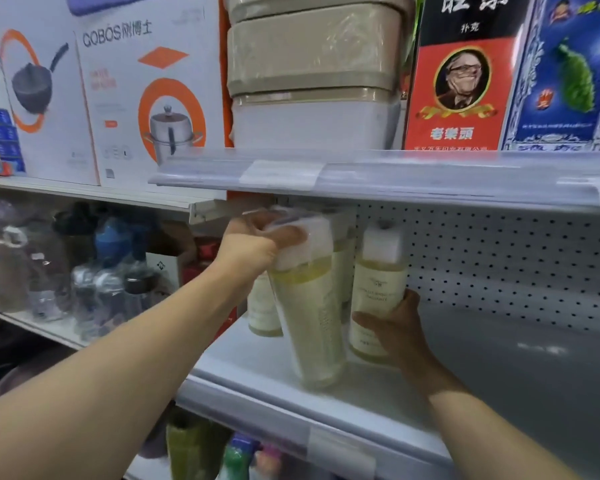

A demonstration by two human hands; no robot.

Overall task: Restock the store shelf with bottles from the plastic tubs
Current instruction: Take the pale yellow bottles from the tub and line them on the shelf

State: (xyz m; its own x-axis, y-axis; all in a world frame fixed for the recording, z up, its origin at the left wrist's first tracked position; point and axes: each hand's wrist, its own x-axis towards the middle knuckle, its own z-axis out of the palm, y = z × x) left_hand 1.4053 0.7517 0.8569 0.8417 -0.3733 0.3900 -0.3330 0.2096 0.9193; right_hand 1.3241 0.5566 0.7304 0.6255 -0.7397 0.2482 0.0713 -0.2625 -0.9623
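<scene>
On the white middle shelf (pixel 257 362) stand several pale yellow bottles with white caps. My left hand (pixel 257 244) grips the cap of the front bottle (pixel 312 323), which leans with its base on the shelf. My right hand (pixel 395 327) holds the lower body of a second bottle (pixel 378 271), upright further right. Two more bottles stand behind: a rear left bottle (pixel 262 310) and a rear middle bottle (pixel 343 265), partly hidden. No plastic tub is in view.
A pegboard back wall (pixel 499 265) and bare shelf surface (pixel 516 358) lie to the right. The upper shelf edge (pixel 361 174) hangs just above the caps, carrying cookware boxes (pixel 118 91), stacked containers (pixel 312 71) and card boxes (pixel 458 81). Drink bottles (pixel 101 271) fill the left bay.
</scene>
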